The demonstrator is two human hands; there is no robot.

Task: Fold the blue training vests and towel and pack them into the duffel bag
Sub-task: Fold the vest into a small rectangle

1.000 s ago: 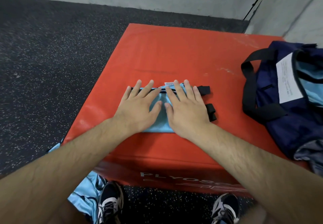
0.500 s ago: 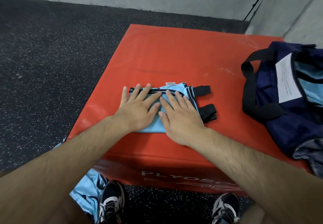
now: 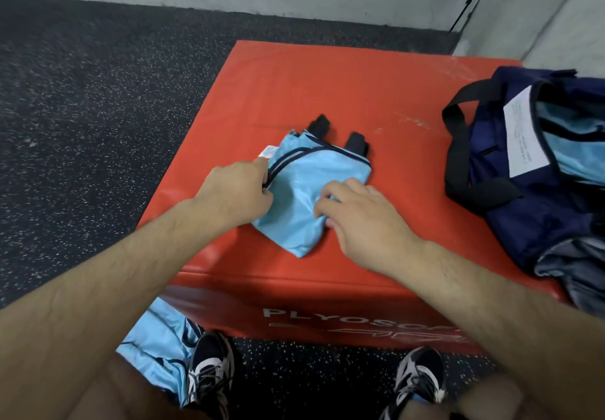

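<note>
Both hands (image 3: 240, 187) (image 3: 357, 210) grip folded vest (image 3: 304, 197) on red box (image 3: 327, 92).

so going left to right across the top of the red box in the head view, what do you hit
left hand → folded blue vest, gripped by both hands → right hand → duffel bag

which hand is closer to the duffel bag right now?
Right. The right hand grips the folded vest at its right edge, on the side facing the duffel bag, not touching it. The left hand holds the vest's left edge, farther away.
</note>
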